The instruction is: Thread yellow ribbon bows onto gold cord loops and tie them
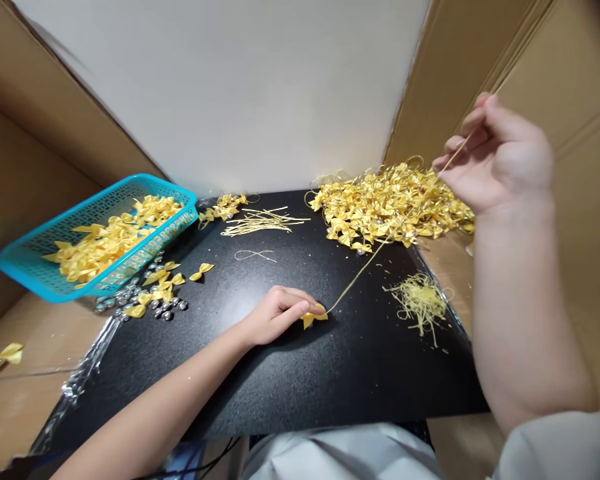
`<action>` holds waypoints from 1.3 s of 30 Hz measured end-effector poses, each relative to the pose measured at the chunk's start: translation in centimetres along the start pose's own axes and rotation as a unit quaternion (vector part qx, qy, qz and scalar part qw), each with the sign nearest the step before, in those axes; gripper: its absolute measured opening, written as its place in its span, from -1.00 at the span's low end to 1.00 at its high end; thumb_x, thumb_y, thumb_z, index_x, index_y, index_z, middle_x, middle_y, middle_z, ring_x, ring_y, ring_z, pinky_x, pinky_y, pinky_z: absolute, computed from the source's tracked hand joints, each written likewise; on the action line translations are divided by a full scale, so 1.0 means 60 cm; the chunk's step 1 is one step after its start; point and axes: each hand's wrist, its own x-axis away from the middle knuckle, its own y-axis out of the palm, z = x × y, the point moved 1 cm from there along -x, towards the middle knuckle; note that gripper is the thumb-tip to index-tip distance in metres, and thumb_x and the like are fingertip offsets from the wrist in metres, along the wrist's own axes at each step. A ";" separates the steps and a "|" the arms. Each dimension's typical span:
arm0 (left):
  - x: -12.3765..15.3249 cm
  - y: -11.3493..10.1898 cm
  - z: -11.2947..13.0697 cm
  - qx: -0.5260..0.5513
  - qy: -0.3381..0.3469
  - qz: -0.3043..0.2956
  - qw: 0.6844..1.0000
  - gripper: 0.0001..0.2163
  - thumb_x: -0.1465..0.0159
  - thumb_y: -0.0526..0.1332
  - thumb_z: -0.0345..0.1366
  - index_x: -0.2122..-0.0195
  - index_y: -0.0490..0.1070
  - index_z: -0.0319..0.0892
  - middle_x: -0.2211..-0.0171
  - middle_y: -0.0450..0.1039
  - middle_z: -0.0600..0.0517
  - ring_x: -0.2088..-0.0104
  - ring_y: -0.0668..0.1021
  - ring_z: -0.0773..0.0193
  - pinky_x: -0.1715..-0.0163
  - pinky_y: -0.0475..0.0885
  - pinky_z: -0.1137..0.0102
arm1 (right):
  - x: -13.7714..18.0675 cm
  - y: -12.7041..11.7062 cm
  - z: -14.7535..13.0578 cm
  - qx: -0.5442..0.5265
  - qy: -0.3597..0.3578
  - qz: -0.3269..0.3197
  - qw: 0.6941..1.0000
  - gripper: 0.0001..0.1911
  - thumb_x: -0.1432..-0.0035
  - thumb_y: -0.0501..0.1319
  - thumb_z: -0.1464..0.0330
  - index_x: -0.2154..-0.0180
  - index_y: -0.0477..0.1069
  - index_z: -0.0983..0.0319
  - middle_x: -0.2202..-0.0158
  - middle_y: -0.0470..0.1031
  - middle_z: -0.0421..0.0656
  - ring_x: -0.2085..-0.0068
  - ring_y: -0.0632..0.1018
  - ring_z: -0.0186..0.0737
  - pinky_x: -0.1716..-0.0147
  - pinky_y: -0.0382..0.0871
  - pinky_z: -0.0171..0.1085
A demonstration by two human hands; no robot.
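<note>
My left hand rests on the black work surface and pinches a small yellow ribbon bow against it. A thin gold cord runs taut from that bow up to my right hand, which is raised at the right and closed on the cord's upper end. Behind the cord lies a large heap of yellow bows.
A turquoise plastic basket with yellow bows is tilted at the left. Below it lie loose bows and several silver beads. Cut gold cords lie at the back, cord trimmings at the right. Cardboard walls stand on both sides.
</note>
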 end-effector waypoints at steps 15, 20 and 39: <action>0.000 -0.011 -0.008 -0.249 -0.036 0.156 0.955 -0.79 -0.31 0.13 -0.31 0.17 0.56 -0.09 0.04 0.52 -0.07 0.08 0.49 0.14 0.05 0.35 0.18 | 0.016 0.015 0.032 0.145 -0.073 -0.145 0.976 -0.84 -0.13 0.24 0.19 0.34 0.46 0.13 0.41 0.47 -0.22 0.41 0.45 -0.35 0.39 0.27 -0.25; 0.020 -0.036 0.021 -0.288 -0.044 0.239 0.926 -0.82 -0.29 0.15 -0.29 0.21 0.54 -0.14 0.12 0.54 -0.07 0.11 0.49 0.15 0.06 0.35 0.19 | 0.043 0.044 0.036 0.047 -0.030 -0.113 0.992 -0.85 -0.09 0.21 0.42 0.52 0.44 0.19 0.51 0.38 -0.20 0.49 0.35 -0.39 0.42 0.18 -0.21; 0.260 -0.175 -0.026 -0.527 -0.263 0.200 0.783 -0.75 -0.26 0.18 -0.11 0.27 0.61 -0.09 0.31 0.58 -0.06 0.29 0.51 0.13 0.23 0.35 0.27 | 0.061 0.062 0.081 0.077 -0.004 -0.131 0.988 -0.83 -0.04 0.16 0.52 0.55 0.41 0.24 0.57 0.33 -0.19 0.49 0.40 -0.39 0.39 0.22 -0.22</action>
